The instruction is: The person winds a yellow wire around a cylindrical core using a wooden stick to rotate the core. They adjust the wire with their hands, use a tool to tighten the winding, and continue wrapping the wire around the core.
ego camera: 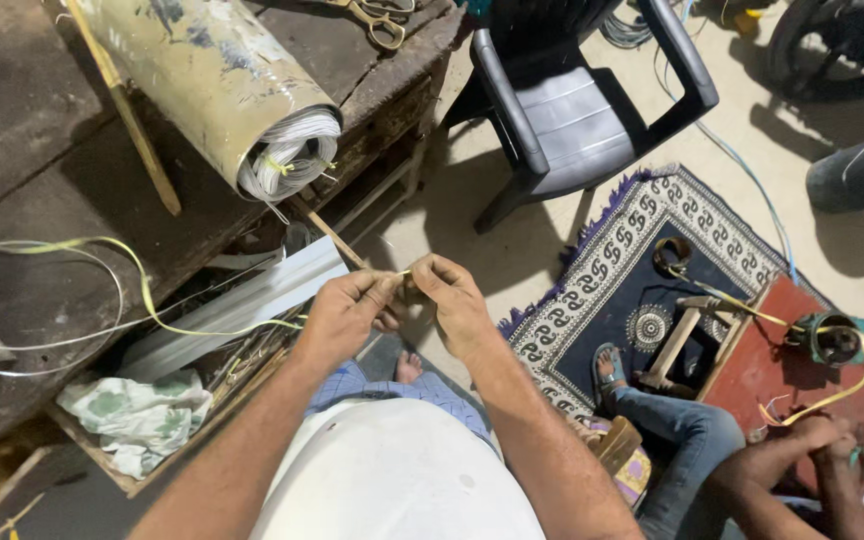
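Pinching a thin yellow strip (404, 272) between them, left hand (349, 312) and right hand (455, 298) meet — wire-filled roll (252, 110) just above.

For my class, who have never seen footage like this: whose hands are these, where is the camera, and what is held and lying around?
This is one picture from a camera worn on a person's head, looking down. The left hand and right hand pinch a thin yellowish strip between them. It trails left across a worn wooden workbench, where a roll with pale wire coils lies. Right, another person's hands work on a patterned rug, near a dark plastic chair.
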The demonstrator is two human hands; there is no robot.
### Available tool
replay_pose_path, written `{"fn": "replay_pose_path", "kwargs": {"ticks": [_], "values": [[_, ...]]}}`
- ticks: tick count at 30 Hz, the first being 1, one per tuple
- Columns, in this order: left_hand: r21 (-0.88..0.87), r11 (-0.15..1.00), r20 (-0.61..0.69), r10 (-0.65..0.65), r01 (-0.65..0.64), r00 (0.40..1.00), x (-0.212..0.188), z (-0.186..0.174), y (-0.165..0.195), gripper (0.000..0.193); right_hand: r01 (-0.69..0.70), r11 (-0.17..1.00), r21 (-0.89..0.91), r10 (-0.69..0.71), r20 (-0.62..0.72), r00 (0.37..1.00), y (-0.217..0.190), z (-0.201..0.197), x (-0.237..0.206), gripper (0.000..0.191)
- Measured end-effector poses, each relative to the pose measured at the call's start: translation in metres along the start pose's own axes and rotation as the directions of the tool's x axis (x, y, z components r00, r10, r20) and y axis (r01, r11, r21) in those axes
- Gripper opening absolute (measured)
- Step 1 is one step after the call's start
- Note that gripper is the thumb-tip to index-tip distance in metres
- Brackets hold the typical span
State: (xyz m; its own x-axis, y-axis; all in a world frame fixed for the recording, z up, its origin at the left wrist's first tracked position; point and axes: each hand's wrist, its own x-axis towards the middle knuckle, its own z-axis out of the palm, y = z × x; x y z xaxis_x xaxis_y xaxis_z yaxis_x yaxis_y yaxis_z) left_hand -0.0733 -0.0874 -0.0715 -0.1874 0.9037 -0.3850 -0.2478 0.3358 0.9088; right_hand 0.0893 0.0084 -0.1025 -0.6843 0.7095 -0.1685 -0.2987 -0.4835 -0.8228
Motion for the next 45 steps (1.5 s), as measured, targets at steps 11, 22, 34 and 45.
{"fn": "replay_pose_path", "kwargs": {"ticks": [11,22,34,45], "values": [[0.351,0.92,-0.351,-0.044,0.175,0.935,-0.014,0.015,0.007,0.021,-0.079,0.965,0.25,0.107,-0.102,0.989,0.018,0.004,0.006,0.015],[0.357,0.927,-0.13,0.17,-0.114,0.977,-0.012,0.026,0.027,0.031,-0.257,0.962,0.091,0.259,-0.01,0.966,0.01,0.013,-0.013,0.014],[0.165,0.98,-0.183,0.137,-0.107,0.974,-0.007,0.005,-0.005,0.014,-0.265,0.89,0.371,0.226,0.146,0.963,0.006,0.009,-0.016,0.004],[0.534,0.836,-0.385,0.106,0.127,0.917,0.014,-0.031,-0.027,0.029,0.351,0.518,-0.78,-0.422,0.123,0.898,0.027,0.013,-0.002,0.023]]}}
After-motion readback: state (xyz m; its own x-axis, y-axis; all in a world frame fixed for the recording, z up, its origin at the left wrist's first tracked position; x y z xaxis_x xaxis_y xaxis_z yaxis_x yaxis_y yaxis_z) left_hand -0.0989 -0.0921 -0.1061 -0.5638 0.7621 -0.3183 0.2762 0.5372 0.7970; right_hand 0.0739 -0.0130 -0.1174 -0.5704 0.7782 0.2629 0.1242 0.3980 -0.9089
